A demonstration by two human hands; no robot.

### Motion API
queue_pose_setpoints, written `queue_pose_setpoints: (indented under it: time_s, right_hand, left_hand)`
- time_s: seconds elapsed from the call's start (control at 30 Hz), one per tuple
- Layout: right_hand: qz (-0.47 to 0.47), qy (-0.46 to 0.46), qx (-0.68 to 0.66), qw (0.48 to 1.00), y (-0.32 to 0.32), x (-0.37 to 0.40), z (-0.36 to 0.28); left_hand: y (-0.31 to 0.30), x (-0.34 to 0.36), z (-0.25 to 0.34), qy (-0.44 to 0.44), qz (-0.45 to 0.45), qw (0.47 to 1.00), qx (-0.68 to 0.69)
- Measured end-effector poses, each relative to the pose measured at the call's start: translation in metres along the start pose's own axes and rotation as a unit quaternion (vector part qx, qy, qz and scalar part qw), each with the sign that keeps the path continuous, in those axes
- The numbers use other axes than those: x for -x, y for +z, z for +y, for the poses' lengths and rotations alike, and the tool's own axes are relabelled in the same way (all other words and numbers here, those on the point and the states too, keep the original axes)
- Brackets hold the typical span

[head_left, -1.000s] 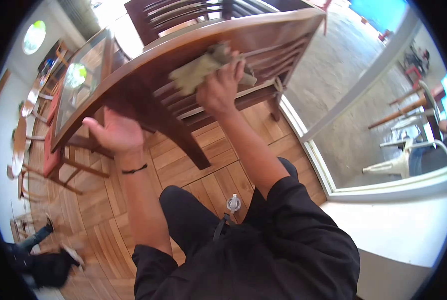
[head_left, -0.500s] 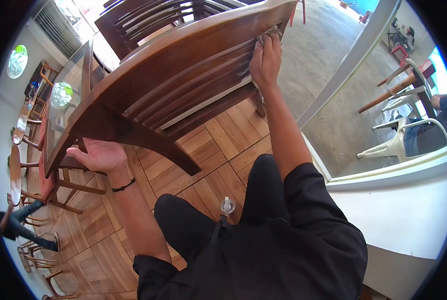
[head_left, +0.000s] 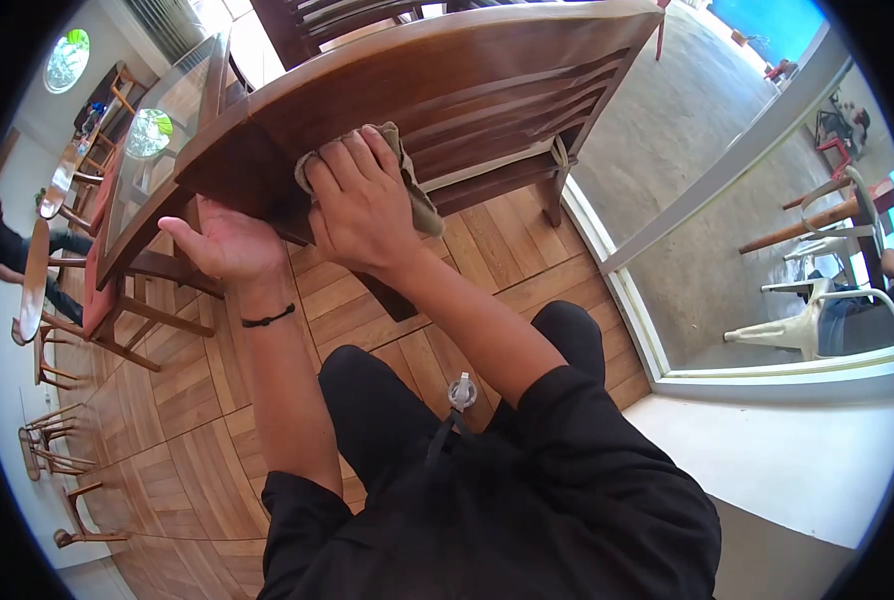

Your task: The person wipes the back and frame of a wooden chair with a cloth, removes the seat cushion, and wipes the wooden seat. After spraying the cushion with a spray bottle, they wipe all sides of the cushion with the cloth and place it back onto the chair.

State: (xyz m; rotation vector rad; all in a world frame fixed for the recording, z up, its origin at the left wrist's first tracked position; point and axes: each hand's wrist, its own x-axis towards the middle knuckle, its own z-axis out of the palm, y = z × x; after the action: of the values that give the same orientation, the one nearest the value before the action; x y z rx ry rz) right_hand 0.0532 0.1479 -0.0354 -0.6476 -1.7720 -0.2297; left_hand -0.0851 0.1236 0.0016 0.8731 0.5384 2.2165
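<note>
A dark brown wooden chair point(head_left: 487, 75) with a slatted, curved back fills the upper middle of the head view. My right hand point(head_left: 362, 205) is closed on a folded greenish-brown cloth point(head_left: 422, 205), pressed against the left part of the chair's back. Beside it, at the chair's lower left edge, my left hand point(head_left: 232, 245) is turned palm up with the thumb stretched out. Its fingers hook behind the wood and are hidden there. A clear bottle with a white top point(head_left: 461, 390) stands on the floor between my knees.
A glass-topped table point(head_left: 172, 105) and red-seated chairs point(head_left: 107, 285) stand at left. A person point(head_left: 27, 255) is at the far left. On the right are a white-framed glass pane point(head_left: 627, 290) and a white ledge point(head_left: 767, 445); a cream metal chair point(head_left: 787, 325) shows through the glass.
My right hand has slid the cloth from the chair back's upper right end to its left part. My left hand stays at the same edge. The view has shifted slightly.
</note>
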Motion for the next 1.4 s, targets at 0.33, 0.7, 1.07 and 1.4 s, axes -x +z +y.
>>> queue_pose_setpoints:
  time_s: [0.33,0.7,1.07,1.4]
  right_hand:
    - [0.035,-0.014,0.253,0.967,-0.107,0.003,0.160]
    - [-0.020,0.021,0.326,0.945,-0.188,0.010,0.267]
    - [0.200,0.160,0.248,0.934,-0.022,0.075,0.129]
    - [0.026,0.038,0.046,0.998,0.034,0.041,0.003]
  left_hand:
    - [0.001,-0.003,-0.006,0.080,0.000,0.996,-0.044]
    - [-0.001,-0.003,-0.006,0.075,-0.012,0.996,-0.042]
    - [-0.001,-0.004,-0.006,0.082,-0.022,0.995,-0.046]
    - [0.000,-0.004,-0.008,0.103,-0.003,0.993,-0.053]
